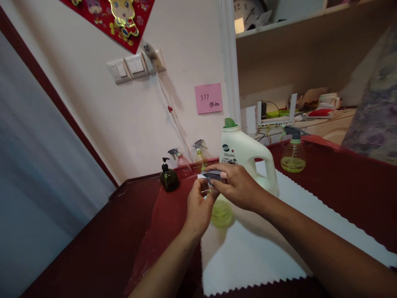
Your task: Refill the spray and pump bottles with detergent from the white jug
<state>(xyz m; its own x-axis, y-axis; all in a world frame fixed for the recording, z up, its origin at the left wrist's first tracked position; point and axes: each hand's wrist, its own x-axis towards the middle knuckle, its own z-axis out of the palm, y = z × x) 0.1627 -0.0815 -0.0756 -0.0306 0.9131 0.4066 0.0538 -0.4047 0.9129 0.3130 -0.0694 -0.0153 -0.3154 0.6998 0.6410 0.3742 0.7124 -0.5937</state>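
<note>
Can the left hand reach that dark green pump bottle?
Probably yes: nothing seems to stand between the left hand and the dark green pump bottle. But its fingers are around the spray bottle's neck, so it would likely need to let go first.

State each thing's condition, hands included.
Jug: upright, uncapped
Held bottle: part full, sprayer seating unclear
Left hand: gripping bottle neck
Right hand: on sprayer
Far-right bottle: part full, spray top on
Pump bottle: pump fitted
Pink bottle: spray top on
Back yellow bottle: spray top on
Sheet: flat
</note>
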